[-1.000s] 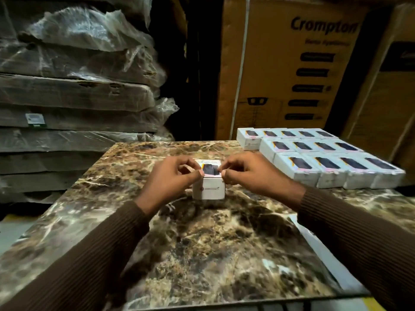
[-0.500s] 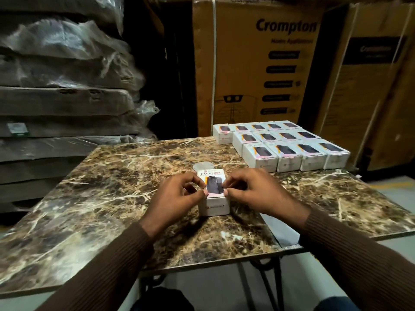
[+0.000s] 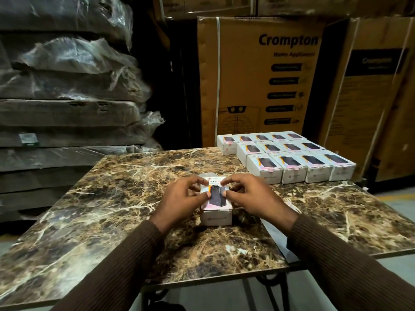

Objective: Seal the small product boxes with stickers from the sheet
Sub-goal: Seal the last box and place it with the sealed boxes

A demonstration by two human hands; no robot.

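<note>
Brown marble-patterned table in front of me, pale veins across a dark top, set on dark metal legs visible under the near edge. Lying directly on it: one small white box near the middle, under my fingers, and a block of small white boxes packed side by side in three rows at the far right corner. A pale sheet lies on the top just right of the single box, partly hidden by my right sleeve.
</note>
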